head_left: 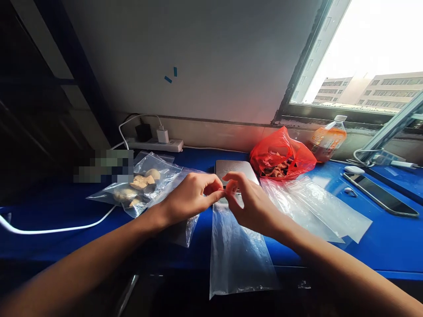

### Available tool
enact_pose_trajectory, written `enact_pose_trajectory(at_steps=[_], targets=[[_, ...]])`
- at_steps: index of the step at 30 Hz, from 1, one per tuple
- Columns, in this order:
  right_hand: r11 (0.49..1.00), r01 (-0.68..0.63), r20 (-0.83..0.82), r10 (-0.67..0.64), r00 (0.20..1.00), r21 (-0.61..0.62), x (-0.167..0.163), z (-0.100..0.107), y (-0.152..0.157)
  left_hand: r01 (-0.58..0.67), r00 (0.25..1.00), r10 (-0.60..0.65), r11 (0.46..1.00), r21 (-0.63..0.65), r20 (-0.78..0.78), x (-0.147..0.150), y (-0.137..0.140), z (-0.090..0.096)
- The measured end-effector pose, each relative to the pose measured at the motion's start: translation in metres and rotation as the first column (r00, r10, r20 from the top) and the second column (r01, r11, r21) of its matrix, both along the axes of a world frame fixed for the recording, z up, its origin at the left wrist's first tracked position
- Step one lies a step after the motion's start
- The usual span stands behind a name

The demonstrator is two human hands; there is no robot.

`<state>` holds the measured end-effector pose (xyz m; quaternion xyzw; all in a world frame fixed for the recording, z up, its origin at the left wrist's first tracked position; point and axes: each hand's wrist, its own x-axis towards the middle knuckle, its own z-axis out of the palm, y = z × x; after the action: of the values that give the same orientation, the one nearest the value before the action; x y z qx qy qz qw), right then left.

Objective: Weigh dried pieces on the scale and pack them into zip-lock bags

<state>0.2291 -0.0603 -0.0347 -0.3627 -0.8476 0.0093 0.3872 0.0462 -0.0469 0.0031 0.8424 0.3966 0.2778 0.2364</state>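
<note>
Both hands meet in the middle, pinching the top edge of a clear plastic zip bag (239,259) that hangs down past the table's front edge and looks flat. My left hand (193,193) has its thumb and forefinger closed at the bag's top. My right hand (253,202) pinches right beside it, the fingertips touching or nearly so. Behind the hands lies a flat metal-topped kitchen scale (233,166), partly hidden by them. To the left, a filled clear bag (145,182) holds pale brown chunks, perhaps dried mushrooms.
At the back right stands a red plastic bag (282,154) with brown pieces inside, beside a drink bottle (330,138). Flat clear bags (317,207) lie right of my hands. Further right are a phone (380,193) and an earbud case (354,170). A power strip (172,145) runs along the wall.
</note>
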Motion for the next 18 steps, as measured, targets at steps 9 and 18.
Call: enact_pose_trajectory(at_steps=[9,18], targets=[[0.998,-0.054,0.178,0.048,0.983,0.027,0.003,0.0,0.01,-0.01,0.96,0.075,0.972,0.234,-0.268,-0.002,0.0,-0.006],[0.981,0.145,0.187,-0.168,0.968,0.131,0.023,0.011,0.026,-0.206,0.948,0.253,0.95,0.233,-0.193,-0.011,-0.002,0.015]])
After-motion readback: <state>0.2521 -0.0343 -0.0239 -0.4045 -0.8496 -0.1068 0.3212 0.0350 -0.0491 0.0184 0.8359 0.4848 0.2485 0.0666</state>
